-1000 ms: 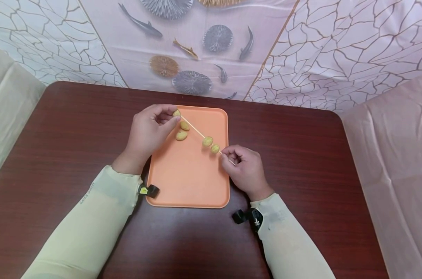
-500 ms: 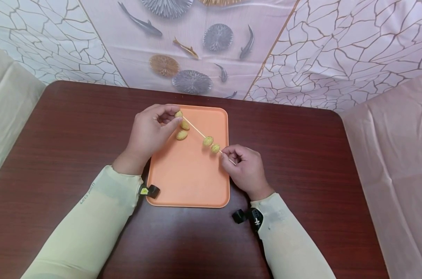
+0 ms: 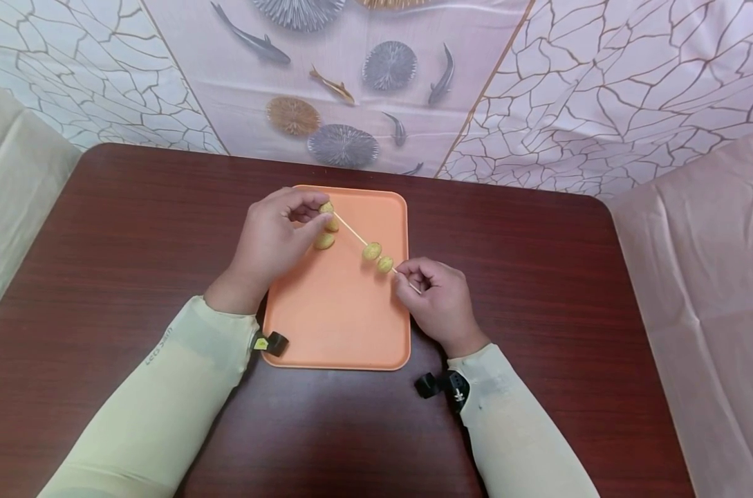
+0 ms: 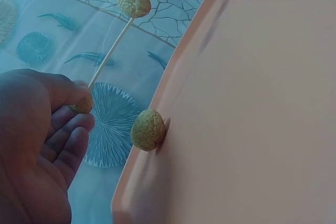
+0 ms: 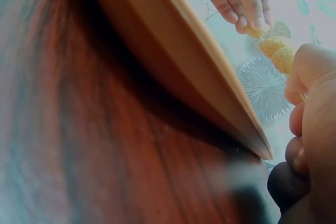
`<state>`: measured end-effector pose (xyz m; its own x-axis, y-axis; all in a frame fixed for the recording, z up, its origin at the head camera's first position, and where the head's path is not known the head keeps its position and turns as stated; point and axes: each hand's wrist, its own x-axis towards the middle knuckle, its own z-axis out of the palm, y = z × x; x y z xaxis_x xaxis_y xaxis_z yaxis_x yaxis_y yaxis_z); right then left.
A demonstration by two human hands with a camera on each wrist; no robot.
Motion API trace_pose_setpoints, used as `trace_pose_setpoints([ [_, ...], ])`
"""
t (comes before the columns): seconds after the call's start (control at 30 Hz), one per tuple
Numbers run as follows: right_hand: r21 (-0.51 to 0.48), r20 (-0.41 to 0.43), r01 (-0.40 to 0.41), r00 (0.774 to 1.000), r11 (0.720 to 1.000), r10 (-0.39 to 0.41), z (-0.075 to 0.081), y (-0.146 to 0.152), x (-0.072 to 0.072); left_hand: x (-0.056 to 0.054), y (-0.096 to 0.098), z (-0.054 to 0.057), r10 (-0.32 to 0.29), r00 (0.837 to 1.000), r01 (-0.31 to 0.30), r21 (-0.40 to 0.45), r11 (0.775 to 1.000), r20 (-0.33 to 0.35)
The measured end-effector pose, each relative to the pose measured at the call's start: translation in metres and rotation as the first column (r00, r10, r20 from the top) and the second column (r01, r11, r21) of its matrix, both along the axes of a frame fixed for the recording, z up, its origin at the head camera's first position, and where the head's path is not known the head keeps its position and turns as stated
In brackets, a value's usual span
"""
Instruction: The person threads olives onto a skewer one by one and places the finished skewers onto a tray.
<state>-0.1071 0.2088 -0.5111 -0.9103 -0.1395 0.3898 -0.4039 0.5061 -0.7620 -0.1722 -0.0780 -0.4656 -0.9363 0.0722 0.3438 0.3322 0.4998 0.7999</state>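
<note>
Fingers of the left hand [image 3: 272,238] pinch a small yellow-green ball [image 3: 327,207] between thumb and forefinger, and those of the right hand [image 3: 440,297] are closed in a pinch on a thin skewer [image 3: 350,227] near its near-right end. Held above the orange tray [image 3: 339,318] on the dark worktop [image 3: 538,290], the skewer has its long axis slanting from far left to near right, its far-left end meeting the pinched ball; whether the tip has gone in cannot be told. Two threaded balls [image 3: 372,251] sit on it, nearer the right hand. Two loose balls [image 3: 324,241] lie in the tray's far-left part, both visible from the head. Only the left wrist view shows the left hand's lower fingers bent below the ball; the right wrist view alone shows the tray's outer side.
</note>
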Motion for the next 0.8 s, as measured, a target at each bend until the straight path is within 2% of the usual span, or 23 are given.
trace_pose_setpoints([
  [0.3, -0.014, -0.001, 0.000, 1.000, 1.000, 0.000, -0.0013, -0.0003, -0.0009, 0.0015, 0.0026, 0.0006, -0.040, 0.999, 0.040, 0.019, 0.999, -0.021],
  [0.53, -0.022, -0.007, 0.007, 1.000, 1.000, -0.007, -0.0005, -0.0012, -0.0003, 0.0041, 0.0047, 0.0028, -0.059, 0.998, 0.058, -0.019, 0.998, -0.023],
  [0.8, -0.014, -0.008, 0.003, 1.000, 1.000, -0.003, 0.0000, -0.0007, -0.0003, 0.0071, 0.0076, 0.0061, -0.096, 0.993, 0.093, -0.038, 0.995, -0.063],
])
